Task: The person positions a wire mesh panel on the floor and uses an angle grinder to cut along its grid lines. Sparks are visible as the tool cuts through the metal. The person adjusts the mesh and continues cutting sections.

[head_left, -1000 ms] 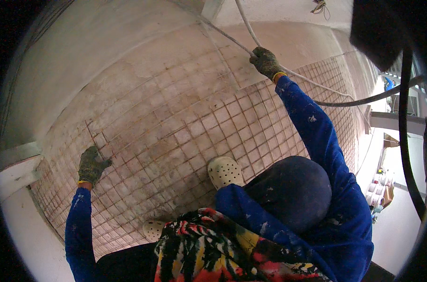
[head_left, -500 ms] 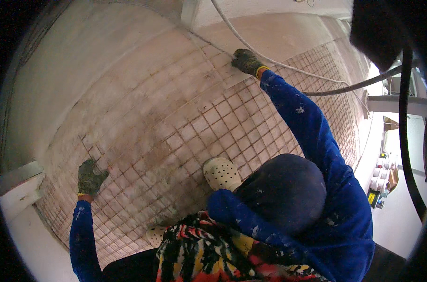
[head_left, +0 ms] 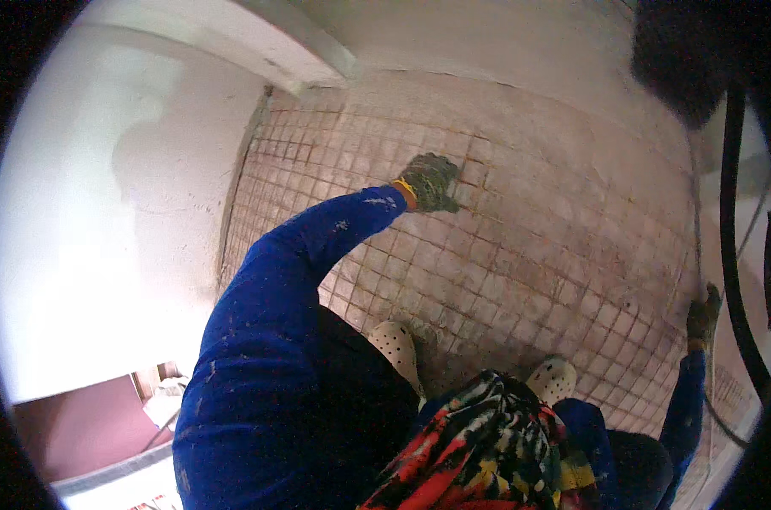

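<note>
A rusty wire mesh lies across the pale, dusty floor in front of my feet. My left hand, in a dark grey-green knit glove with a yellow cuff, closes at the mesh edge, thumb below and fingers above; the fingertips are partly hidden. Far to the right, my right hand, gloved alike, is closed at the same edge. It is small and dim there, so the exact grip is hard to see. Both arms are stretched wide, in blue paint-spotted sleeves.
My pale perforated clogs stand on the mesh area. A white wall bounds the left, with a beam at the far left. A thin cable runs by my right hand; a thick black cable hangs closer. A reddish-brown panel is lower left.
My view has swung left, so both hands now appear farther right in the picture. The white wall and reddish-brown panel have come into sight. Both hands stay by the mesh edge.
</note>
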Demonstrator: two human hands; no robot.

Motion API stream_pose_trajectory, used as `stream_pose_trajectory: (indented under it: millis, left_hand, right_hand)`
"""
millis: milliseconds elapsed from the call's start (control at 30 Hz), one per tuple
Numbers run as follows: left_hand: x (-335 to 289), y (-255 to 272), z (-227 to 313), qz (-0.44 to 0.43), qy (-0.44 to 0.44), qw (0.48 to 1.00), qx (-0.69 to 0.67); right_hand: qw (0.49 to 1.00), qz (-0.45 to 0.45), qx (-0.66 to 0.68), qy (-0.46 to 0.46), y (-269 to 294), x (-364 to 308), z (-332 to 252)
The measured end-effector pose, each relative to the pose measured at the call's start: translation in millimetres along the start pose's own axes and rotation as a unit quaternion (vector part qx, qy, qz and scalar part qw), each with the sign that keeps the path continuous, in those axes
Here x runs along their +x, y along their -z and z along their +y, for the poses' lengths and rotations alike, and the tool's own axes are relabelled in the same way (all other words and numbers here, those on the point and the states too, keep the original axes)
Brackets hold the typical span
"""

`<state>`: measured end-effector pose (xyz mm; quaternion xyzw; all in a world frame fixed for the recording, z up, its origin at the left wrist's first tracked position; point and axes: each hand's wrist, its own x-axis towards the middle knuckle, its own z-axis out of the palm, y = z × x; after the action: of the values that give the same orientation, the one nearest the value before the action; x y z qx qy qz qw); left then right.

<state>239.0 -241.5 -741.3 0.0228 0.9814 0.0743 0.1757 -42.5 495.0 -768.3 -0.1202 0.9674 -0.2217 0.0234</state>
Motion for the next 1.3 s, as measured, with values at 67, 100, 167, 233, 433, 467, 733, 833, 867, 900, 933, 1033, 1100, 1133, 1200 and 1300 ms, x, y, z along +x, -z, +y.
stream_pose_trajectory:
  millis: [67, 100, 167, 233, 433, 467, 733, 833, 867, 900, 933, 1033, 1100, 1133, 1200, 1300]
  left_hand:
    - [-5, 6, 2, 0.010, 0.014, 1.000, -0.004]
    - [-11, 9, 1, 0.030, 0.003, 0.999, -0.015]
    - [-22, 14, -7, 0.081, 0.016, 0.997, -0.010]
    - [-34, 15, -24, 0.073, 0.049, 0.996, 0.013]
    - [-52, -6, -66, 0.027, 0.084, 0.996, 0.017]
    - [-52, -9, -68, 0.053, 0.072, 0.996, 0.026]
    - [-38, -3, -61, 0.000, 0.082, 0.995, 0.050]
    - [-40, -8, -64, 0.001, 0.085, 0.994, 0.074]
    - [-41, -11, -65, 0.027, 0.066, 0.996, 0.056]
    - [-42, -14, -66, 0.048, 0.056, 0.996, 0.044]
    - [-44, -16, -67, 0.058, 0.054, 0.996, 0.033]
    - [-46, -21, -66, 0.079, 0.048, 0.995, 0.025]
    - [-47, -21, -66, 0.067, 0.076, 0.995, 0.024]
    - [-48, -20, -66, 0.054, 0.091, 0.994, 0.019]
    - [-47, -18, -67, 0.041, 0.075, 0.996, 0.011]
    - [-47, -16, -70, 0.017, 0.081, 0.996, 0.015]
  right_hand:
    - [0.978, 0.033, -0.194, 0.070, 0, -4, -3]
    - [0.980, 0.034, -0.192, 0.050, 0, -8, -7]
    - [0.971, 0.046, -0.227, 0.060, -3, -8, -21]
    - [0.936, 0.088, -0.315, 0.134, -6, -11, -45]
    - [0.976, -0.179, -0.121, -0.015, -7, -32, -161]
    - [0.969, -0.219, -0.113, -0.025, -7, -34, -181]
    - [0.974, -0.189, -0.091, -0.087, 3, -42, -219]
    - [0.958, -0.186, -0.219, -0.002, -1, -41, -192]
    - [0.943, -0.175, -0.277, 0.059, -4, -41, -183]
    - [0.945, -0.171, -0.276, 0.048, -7, -41, -175]
    - [0.946, -0.167, -0.274, 0.037, -11, -39, -168]
    - [0.953, -0.159, -0.257, 0.032, -18, -38, -152]
    - [0.946, -0.183, -0.266, 0.031, -23, -38, -144]
    - [0.935, -0.211, -0.283, 0.026, -25, -38, -140]
    - [0.928, -0.221, -0.299, 0.030, -31, -41, -132]
    - [0.961, -0.152, -0.225, 0.047, -44, -43, -119]
